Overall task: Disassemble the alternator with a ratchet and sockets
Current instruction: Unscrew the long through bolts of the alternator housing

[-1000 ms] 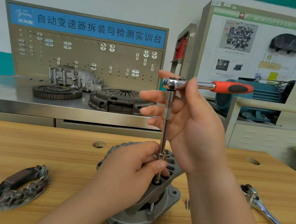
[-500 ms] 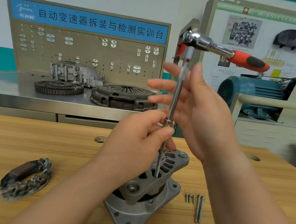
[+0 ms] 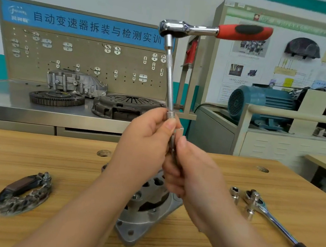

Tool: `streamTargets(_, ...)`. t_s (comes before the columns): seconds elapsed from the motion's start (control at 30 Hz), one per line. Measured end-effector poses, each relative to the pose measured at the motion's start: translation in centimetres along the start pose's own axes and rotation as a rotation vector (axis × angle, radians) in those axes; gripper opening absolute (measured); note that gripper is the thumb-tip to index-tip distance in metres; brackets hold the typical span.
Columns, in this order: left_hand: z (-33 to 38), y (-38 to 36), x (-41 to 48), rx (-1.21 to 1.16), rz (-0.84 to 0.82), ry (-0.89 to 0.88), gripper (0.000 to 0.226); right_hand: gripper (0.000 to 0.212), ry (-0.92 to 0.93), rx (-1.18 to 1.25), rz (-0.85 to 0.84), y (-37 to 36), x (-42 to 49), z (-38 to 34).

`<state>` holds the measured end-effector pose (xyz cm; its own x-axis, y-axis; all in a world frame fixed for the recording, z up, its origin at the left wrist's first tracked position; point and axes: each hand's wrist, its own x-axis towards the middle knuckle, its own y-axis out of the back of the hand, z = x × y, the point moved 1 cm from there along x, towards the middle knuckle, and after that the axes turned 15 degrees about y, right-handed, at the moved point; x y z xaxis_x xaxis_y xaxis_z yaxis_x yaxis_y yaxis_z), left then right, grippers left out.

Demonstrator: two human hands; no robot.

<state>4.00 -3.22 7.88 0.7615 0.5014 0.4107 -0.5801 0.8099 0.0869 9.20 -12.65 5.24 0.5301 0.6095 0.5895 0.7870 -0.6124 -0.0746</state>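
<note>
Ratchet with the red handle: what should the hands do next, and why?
Probably the right hand pulls the thin piece out of the socket and lays it down. The ratchet is held above the alternator, and the left hand pinches its bar steady.

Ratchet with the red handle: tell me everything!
The ratchet has a shiny metal head, a red-and-black grip pointing right, and a long extension bar hanging down, slightly tilted. It is held above the alternator. The left hand pinches the bar's lower end; the right hand curls round the blurred tip below.

The right hand (image 3: 193,172) hides the extension bar (image 3: 170,80) tip; alternator (image 3: 150,207) partly covered
</note>
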Motion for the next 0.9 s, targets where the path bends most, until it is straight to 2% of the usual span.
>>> streamTargets(0.07, 0.2, -0.3, -0.3, -0.034, -0.004, 0.0, 0.03, 0.038, 0.008, 0.009, 0.043, -0.6, -0.7, 0.0)
streamTargets(0.2, 1.2, -0.4, 0.0, -0.2, 0.035, 0.041, 0.034, 0.049, -0.017, 0.025, 0.044, -2.0, -2.7, 0.9)
streamTargets(0.33, 1.5, -0.2, -0.1, -0.19, 0.015, 0.057, 0.034, 0.041, -0.058, 0.096, 0.065, -1.0, -3.2, 1.2)
streamTargets(0.43, 1.0, 0.1, -0.5, -0.088, -0.002, 0.024, 0.034, 0.033, -0.154, 0.038, 0.122, 2.3, -3.0, 1.9)
streamTargets(0.57, 0.3, 0.2, -1.1, -0.056, -0.061, 0.025, 0.033, 0.026, -0.289, -0.233, 0.234, 7.4, -2.9, 3.8)
streamTargets(0.73, -0.2, -0.1, -1.6, -0.054, -0.089, 0.019, 0.032, 0.012, -0.416, -0.788, 0.117, 12.5, -2.8, 6.2)
streamTargets(0.9, -0.8, -0.3, -1.7, -0.072, -0.107, 0.002, 0.03, 0.012, -0.526, -1.048, 0.048, 14.6, -2.3, 7.8)
